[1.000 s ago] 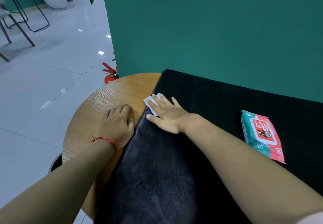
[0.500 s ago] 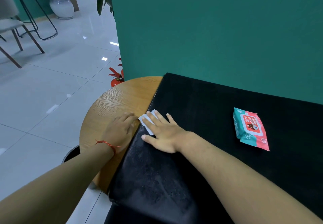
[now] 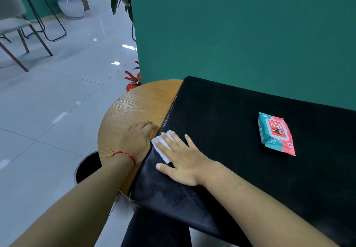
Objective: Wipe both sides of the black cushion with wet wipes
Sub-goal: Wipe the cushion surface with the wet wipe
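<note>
Presses wipe (image 3: pixel 163 146) flat under straight fingers of right hand (image 3: pixel 185 163), near left edge of cushion (image 3: pixel 221 115) lying across desk (image 3: pixel 138 102); rests left hand (image 3: pixel 137 140) on desk against that edge, fingers curled, perhaps gripping it

1. We count two hands, the left hand (image 3: pixel 137 140) and the right hand (image 3: pixel 183 162).
2. We see one black cushion (image 3: pixel 231 123).
3. There is one white wet wipe (image 3: pixel 162 155) and one pack of wet wipes (image 3: pixel 276 133).
4. We see one round wooden table (image 3: pixel 138 104).
5. We count one red string bracelet (image 3: pixel 121 153).
6. Behind, we see one grey chair (image 3: pixel 11 21) and one white pot (image 3: pixel 70 5).
</note>
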The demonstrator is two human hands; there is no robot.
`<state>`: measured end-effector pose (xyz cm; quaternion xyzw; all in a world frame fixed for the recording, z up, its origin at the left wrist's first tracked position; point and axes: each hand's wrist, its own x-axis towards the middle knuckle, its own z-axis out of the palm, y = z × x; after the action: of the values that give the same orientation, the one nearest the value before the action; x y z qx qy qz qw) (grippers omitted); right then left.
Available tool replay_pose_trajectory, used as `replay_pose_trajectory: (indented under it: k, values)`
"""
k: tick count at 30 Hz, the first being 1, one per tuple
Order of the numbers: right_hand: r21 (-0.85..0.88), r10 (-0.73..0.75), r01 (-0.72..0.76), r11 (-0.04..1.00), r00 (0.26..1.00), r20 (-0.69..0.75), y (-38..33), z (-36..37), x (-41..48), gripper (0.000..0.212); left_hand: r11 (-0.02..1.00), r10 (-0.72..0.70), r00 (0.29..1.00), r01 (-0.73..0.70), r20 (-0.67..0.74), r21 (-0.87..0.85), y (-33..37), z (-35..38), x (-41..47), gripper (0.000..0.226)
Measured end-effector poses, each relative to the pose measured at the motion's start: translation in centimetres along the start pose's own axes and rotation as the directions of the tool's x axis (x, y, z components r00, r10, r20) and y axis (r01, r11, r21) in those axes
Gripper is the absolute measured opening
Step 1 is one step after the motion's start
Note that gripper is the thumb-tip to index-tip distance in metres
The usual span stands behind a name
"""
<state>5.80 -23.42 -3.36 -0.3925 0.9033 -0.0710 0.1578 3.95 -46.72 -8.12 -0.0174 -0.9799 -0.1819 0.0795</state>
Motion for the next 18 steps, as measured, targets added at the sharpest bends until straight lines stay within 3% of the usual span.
replay_pose_trajectory:
  k: [8,11,15,18]
  values:
    - [-0.051,-0.081,0.08,0.995,0.997,-0.012,0.9,-0.1,-0.4,0.066,1.0,-0.01,1.0,0.01,-0.007,0.013,-0.3,0.4,0.4,0.042]
    - [-0.052,-0.047,0.046,0.998,0.999,-0.025,2.4,-0.8,1.4,0.065,1.0,-0.02,1.0,0.02,0.006,0.01,0.0,0.2,0.4,0.042]
    - [-0.045,0.031,-0.033,0.998,0.998,-0.05,4.5,-2.2,4.6,0.067,1.0,-0.014,1.0,0.014,-0.012,-0.017,0.5,0.0,0.2,0.061]
    - [-0.04,0.098,-0.102,0.994,0.992,-0.08,5.8,-2.9,6.6,0.073,1.0,-0.018,1.0,0.018,-0.014,0.004,0.1,0.3,0.4,0.045]
